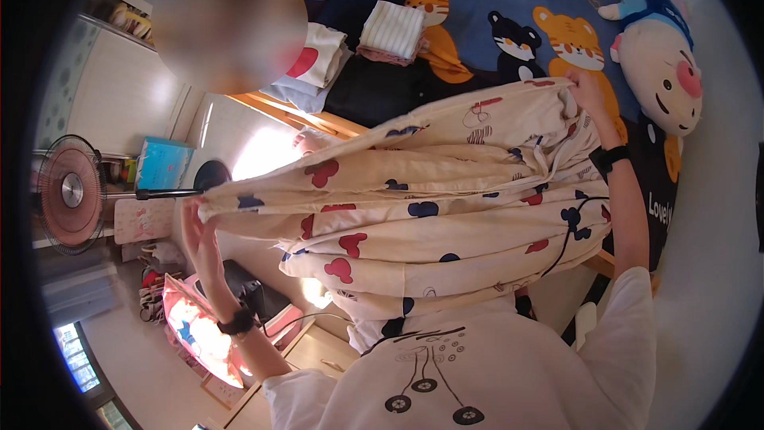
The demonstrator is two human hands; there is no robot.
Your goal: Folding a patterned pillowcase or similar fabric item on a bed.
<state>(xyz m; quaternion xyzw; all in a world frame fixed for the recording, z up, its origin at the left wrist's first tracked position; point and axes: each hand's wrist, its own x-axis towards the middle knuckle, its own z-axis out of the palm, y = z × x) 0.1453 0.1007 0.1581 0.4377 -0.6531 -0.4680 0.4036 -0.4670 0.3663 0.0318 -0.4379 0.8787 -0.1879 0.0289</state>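
A large cream fabric cover [430, 209] printed with red and navy bear heads hangs in loose folds between my hands, across the front of my body. My left hand [200, 221] pinches one corner of it, at the left of the view. At the upper right my right hand [582, 91] grips its opposite upper edge above the bed. Part of a white zip or seam runs down the folds near my right hand. A thin black cable lies over the fabric's lower right side.
Folded clothes [391, 30] lie on the bed's blue patterned sheet [471, 30]. A pig plush toy [659, 71] rests at the right. A pedestal fan [73, 190] stands at the left, a pink cushion [203, 334] below it. A person, blurred, is at the upper left.
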